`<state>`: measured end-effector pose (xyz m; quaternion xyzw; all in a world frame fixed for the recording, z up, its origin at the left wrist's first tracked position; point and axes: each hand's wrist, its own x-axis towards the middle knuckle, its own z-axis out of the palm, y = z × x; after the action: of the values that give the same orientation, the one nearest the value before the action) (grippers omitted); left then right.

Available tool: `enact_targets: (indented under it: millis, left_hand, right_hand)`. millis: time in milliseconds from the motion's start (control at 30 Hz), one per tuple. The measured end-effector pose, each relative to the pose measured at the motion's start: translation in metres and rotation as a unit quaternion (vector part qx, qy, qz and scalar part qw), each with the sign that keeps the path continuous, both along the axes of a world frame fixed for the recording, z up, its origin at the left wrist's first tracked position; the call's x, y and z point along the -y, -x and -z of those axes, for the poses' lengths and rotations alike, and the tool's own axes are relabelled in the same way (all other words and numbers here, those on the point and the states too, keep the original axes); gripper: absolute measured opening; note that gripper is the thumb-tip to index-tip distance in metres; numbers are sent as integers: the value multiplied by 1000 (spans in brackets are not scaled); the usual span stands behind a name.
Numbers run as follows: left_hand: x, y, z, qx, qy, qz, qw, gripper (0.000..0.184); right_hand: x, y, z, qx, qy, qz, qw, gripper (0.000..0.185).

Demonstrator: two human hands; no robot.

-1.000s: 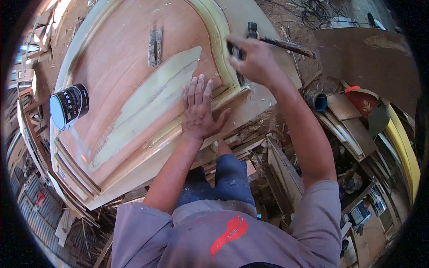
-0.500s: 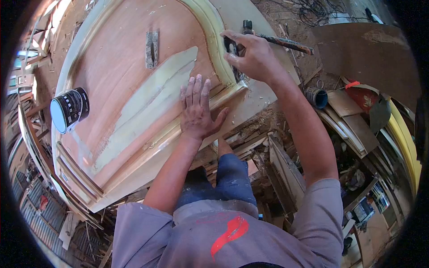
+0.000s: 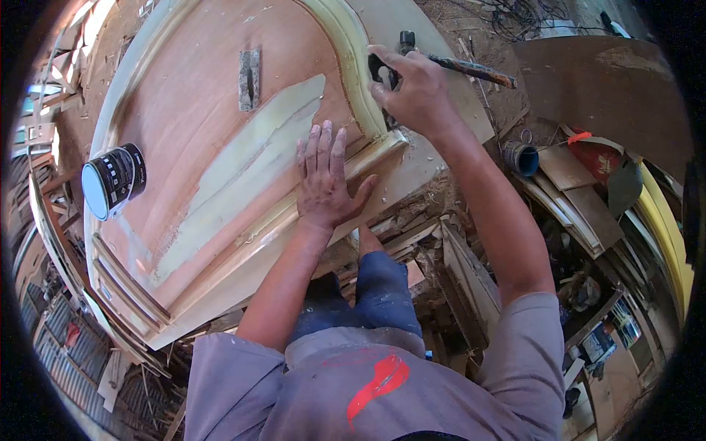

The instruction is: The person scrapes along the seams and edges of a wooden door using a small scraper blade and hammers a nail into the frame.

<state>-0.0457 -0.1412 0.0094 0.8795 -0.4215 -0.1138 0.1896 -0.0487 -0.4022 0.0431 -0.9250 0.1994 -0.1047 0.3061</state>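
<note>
The right grip (image 3: pixel 418 90) holds a dark tool (image 3: pixel 376 68), probably stiff and weighty, best clasped overhand; the left grip (image 3: pixel 323 185) lies flat.

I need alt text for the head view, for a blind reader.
A person's right hand grips a dark tool, partly hidden, beside curved moulding on a wooden panel, where the left hand rests. A hammer and black can sit nearby.

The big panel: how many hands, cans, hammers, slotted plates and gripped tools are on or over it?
Hands: 2 (left hand, right hand)
Black can: 1
Hammer: 1
Slotted plate: 1
Dark gripped tool: 1
Total: 6
</note>
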Motion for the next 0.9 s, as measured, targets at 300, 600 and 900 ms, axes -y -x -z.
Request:
enact_targets:
  millis: [300,600,900]
  left_hand:
    - [0,0,-1,0,6,2,1000,102]
    - [0,0,0,0,0,1,1000,100]
    - [0,0,1,7,2,3,1000,101]
  right_hand:
    - [0,10,4,-22,-7,-54,998,62]
    - [3,11,0,3,-109,1,994,62]
    - [7,19,-11,-14,-93,-9,996,64]
